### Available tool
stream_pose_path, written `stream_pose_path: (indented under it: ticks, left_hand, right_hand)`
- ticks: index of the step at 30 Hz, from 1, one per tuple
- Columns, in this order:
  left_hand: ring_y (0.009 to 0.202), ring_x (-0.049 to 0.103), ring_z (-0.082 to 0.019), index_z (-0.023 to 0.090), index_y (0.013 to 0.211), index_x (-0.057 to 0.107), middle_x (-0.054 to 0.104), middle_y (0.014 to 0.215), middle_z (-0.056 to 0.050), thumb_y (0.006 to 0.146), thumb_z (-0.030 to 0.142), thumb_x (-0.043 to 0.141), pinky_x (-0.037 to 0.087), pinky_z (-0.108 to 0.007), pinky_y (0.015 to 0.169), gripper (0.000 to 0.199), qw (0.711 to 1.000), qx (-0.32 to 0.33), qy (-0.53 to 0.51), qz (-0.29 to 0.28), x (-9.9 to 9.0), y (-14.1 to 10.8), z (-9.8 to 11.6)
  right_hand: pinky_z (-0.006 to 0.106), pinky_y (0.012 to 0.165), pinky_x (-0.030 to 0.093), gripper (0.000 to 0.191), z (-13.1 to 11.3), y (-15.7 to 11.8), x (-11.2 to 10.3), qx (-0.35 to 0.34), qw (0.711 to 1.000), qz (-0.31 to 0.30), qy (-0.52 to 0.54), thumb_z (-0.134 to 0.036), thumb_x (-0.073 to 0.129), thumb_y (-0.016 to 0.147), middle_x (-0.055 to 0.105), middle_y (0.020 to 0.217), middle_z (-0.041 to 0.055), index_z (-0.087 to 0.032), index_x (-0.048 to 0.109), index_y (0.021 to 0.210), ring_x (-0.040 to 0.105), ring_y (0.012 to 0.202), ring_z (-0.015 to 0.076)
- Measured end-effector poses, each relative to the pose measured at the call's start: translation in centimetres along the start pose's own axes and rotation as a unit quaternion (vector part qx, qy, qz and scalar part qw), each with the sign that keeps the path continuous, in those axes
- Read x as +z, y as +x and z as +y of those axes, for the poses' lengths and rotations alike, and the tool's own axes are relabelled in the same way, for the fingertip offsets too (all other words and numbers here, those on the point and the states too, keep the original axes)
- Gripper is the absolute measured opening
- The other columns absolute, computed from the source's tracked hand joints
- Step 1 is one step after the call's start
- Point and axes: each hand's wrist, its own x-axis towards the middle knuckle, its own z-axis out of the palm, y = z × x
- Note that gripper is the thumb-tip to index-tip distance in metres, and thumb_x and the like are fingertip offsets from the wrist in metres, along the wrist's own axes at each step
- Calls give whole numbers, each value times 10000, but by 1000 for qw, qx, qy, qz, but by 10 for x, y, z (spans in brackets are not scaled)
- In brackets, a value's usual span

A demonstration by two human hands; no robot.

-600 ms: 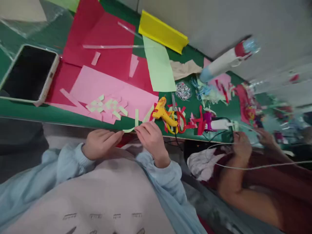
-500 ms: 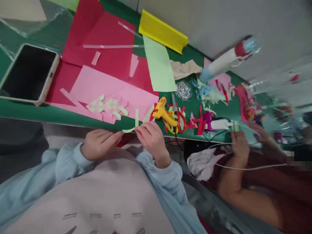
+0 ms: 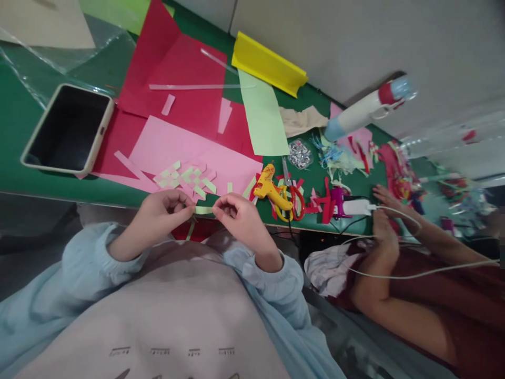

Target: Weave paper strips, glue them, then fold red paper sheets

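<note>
Here we are at the lower middle of the frame, and the left hand (image 3: 168, 213) has thumb and fingertips pinched on one end of a pale green paper strip (image 3: 204, 210). Over on the other end, the right hand (image 3: 239, 216) nips it just as neatly, so the strip spans the small gap between them, right at the near edge of the green table (image 3: 29, 184).

Just above the hands, a woven patch (image 3: 189, 176) of pink and pale green strips lies on the pink sheet (image 3: 185, 134), with red paper (image 3: 193, 68) beneath, filling the upper left-centre. The phone (image 3: 71, 129) lies flat at the left.

Right of centre now: a yellow glue gun (image 3: 272, 189) lies by the red-handled scissors (image 3: 299, 204), a pale green sheet (image 3: 264, 116) stretching above, and a bag of shiny bits (image 3: 300, 153) close by. Upper right, a white bottle (image 3: 365, 110) leans at a slant. And at the right, a co-worker's hand (image 3: 385, 231) is up at the table edge, near a white plug (image 3: 357, 207); its grip I cannot tell.
</note>
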Motion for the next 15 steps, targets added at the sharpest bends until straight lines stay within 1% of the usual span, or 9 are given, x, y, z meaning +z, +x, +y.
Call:
stream_pose_path:
  ticks: [3,5,7,9,11,13,15]
  left_hand:
    - [485,425,-90,186,689,618,522,547,35,694,465,657,327,-219,459,281,997,-57,-31,-42,-14,7,6]
    - [466,399,-93,191,709,636,500,522,40,695,505,645,311,-232,457,314,997,-65,-8,-41,-22,9,7]
    - [488,441,-114,197,749,664,530,534,29,724,524,610,338,-251,487,332,998,-37,47,2,-30,9,6]
    - [537,507,-135,206,789,683,580,573,15,769,511,564,372,-266,532,327,990,4,120,67,-37,8,3]
    - [540,532,-143,213,831,694,595,578,17,812,491,530,376,-275,545,324,973,34,195,121,-42,5,-2]
    - [532,548,-148,213,884,705,614,589,14,855,475,518,371,-283,538,324,949,74,264,159,-46,3,-9]
    - [605,609,-169,206,923,711,681,688,-17,901,432,517,399,-294,556,299,920,145,318,179,-47,2,-16]
  right_hand:
    - [233,610,416,132,-8,11,1,80,995,-46,49,-311,598,828,626,738,-21,-182,623,817,530,628,102]
    - [228,597,411,133,-12,19,2,111,990,-61,65,-308,602,798,614,709,-25,-176,619,791,529,615,99]
    - [224,589,410,104,-17,26,1,126,988,-64,68,-276,603,763,598,675,-28,-172,613,753,530,610,99]
    - [222,573,413,70,-22,33,0,141,985,-65,74,-244,594,735,585,642,-31,-175,606,732,525,586,99]
    - [222,559,417,50,-26,39,0,159,982,-64,75,-226,580,721,581,632,-31,-179,599,725,522,568,99]
    - [223,561,416,41,-29,44,1,170,982,-56,56,-213,574,713,581,639,-29,-180,598,715,524,574,101]
    - [224,569,406,42,-31,51,3,176,983,-48,23,-202,569,710,584,647,-27,-180,605,707,523,587,103]
